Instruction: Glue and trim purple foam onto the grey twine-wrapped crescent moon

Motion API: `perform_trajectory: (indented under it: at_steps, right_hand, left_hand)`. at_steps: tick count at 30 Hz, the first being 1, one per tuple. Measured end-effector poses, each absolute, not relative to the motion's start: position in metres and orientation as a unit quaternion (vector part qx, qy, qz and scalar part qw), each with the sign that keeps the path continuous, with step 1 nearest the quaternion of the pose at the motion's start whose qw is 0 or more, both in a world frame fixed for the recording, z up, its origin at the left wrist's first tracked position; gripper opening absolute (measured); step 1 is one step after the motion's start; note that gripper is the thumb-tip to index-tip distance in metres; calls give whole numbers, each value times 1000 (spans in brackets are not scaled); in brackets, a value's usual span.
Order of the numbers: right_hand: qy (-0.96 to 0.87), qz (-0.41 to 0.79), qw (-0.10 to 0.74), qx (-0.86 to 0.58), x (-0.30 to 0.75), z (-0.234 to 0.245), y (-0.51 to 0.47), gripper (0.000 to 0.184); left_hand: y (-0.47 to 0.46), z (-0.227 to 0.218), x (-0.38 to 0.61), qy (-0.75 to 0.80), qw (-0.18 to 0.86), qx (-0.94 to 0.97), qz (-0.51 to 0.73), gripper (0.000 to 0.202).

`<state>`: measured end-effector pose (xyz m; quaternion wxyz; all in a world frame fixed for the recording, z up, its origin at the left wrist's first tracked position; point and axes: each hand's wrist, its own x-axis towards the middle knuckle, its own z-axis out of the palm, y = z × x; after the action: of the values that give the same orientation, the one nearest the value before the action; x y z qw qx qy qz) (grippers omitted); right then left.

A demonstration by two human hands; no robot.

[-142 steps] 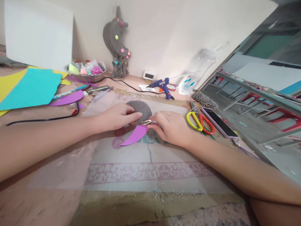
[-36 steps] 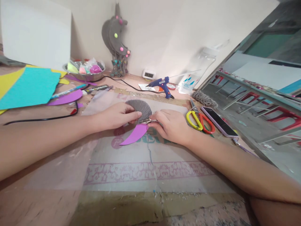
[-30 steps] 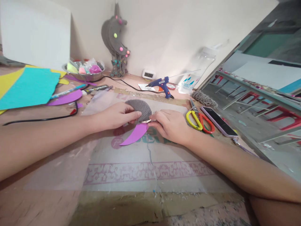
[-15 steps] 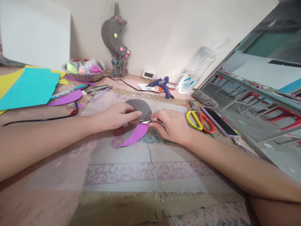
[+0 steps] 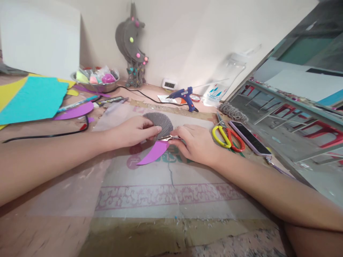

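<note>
My left hand (image 5: 134,131) pinches a crescent-shaped piece, grey (image 5: 160,123) on its upper part and purple (image 5: 152,153) on its lower tip, against the mat. My right hand (image 5: 197,144) is closed on a small metal tool (image 5: 169,137), perhaps small scissors or tweezers, whose tip meets the crescent where grey changes to purple. Both hands rest on a printed cardboard mat (image 5: 166,192) under a clear sheet.
Yellow and red scissors (image 5: 227,137), a phone (image 5: 249,138) and a twine bundle (image 5: 232,112) lie to the right. A blue glue gun (image 5: 184,97), its black cable (image 5: 53,135), a bowl of pompoms (image 5: 96,80), foam sheets (image 5: 32,100), pens and a grey moon ornament (image 5: 131,46) lie behind.
The right hand's tool shifted slightly at the crescent's edge and came back; the left hand kept its pinch. Nothing else moved.
</note>
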<state>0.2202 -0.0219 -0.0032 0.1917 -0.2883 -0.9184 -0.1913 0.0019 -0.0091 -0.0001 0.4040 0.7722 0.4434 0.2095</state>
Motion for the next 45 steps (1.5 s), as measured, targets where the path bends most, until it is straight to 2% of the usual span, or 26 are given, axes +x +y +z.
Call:
perform_trajectory:
  at_steps: [10,17,22,25,28,33,37,42,45]
  right_hand:
    - [-919,-179,190,-296,219,-3,-23,29]
    - [-922,-186,186,-283,220,-2,-22,30]
    - [-921,-171,197,-288,221,-3,-23,27]
    - [-905,-90,255,-329,223,-5,-23,25]
    - [-868,37,300,-394,224,-7,-21,37]
    - [-820,166,283,-469,220,-7,-13,34]
    - [-794,283,280,-459,214,-2,-14,29]
    - [-770,325,295,-463,212,0,-16,29]
    - [-768,321,302,-465,212,-1,-16,29]
  left_hand:
    - [-9,-2,1,442,435,757,203,35]
    - [-7,-1,1,443,390,781,206,35]
    - [-9,-1,1,440,406,774,207,34]
    - [-12,2,2,449,418,760,215,35]
    - [-14,4,2,459,430,742,234,36]
    - [-16,6,2,452,463,720,252,37]
    - [-16,6,2,453,440,736,244,38]
    - [-12,4,3,425,373,783,258,36]
    - [-10,2,3,429,379,784,240,30]
